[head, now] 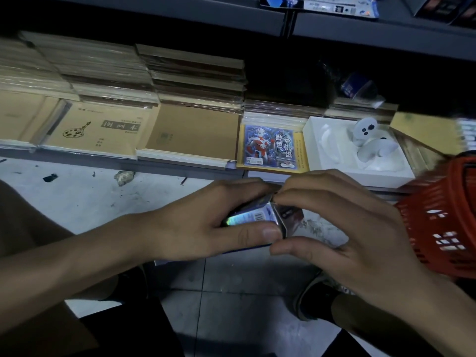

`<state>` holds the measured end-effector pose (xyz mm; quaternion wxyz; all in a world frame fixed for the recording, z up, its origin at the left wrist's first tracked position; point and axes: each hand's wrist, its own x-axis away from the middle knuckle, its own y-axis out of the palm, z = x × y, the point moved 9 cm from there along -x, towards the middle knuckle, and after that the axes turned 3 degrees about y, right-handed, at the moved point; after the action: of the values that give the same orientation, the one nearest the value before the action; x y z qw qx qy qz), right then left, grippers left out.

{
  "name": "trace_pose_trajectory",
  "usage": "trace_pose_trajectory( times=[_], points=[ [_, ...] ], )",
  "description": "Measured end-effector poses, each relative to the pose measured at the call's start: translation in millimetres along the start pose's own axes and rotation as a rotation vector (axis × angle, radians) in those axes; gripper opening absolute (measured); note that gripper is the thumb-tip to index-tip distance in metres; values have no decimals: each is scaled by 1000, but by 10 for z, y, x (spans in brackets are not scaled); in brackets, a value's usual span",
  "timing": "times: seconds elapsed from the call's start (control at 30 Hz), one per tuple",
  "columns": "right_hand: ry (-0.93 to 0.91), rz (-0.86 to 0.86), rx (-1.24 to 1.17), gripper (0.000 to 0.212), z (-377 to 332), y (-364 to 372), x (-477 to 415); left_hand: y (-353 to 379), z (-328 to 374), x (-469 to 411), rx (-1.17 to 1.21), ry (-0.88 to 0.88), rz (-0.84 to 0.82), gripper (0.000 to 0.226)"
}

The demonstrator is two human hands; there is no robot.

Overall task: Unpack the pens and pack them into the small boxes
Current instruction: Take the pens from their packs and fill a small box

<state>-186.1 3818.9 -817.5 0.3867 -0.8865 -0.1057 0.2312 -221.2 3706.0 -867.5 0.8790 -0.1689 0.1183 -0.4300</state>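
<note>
Left hand [195, 215] is gripping the small box [247, 219], right hand [355, 228] pinching its end flap [279, 220]; easing gently should avoid tearing.

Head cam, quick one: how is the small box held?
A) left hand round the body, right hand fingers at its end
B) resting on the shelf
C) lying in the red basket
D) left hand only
A: the left hand grips the small box round its body while the right hand pinches at its right end, clear of the red basket.
</note>
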Motion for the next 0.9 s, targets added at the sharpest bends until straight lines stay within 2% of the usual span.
trace_pose_trajectory(
  times=[0.1,0.33,0.5,0.63,0.8,0.9],
  points=[
    [30,95,-35,43,4,-70,38,-17,20,-18,-39,40,19,27],
    [-91,212,-46,38,-96,-109,95,-75,157,-60,-54,150,89,57],
    [-106,284,-85,38,-70,-46,148,-83,184,-76,-66,159,155,54],
    [27,311,-167,30,43,19,139,-112,176,-96,-121,150,254,39],
    [277,386,-300,33,304,67,52,-139,20,-149,-113,15,357,63],
    [378,460,-432,26,405,27,-42,-246,-61,-194,-29,-40,474,67]
  ],
)
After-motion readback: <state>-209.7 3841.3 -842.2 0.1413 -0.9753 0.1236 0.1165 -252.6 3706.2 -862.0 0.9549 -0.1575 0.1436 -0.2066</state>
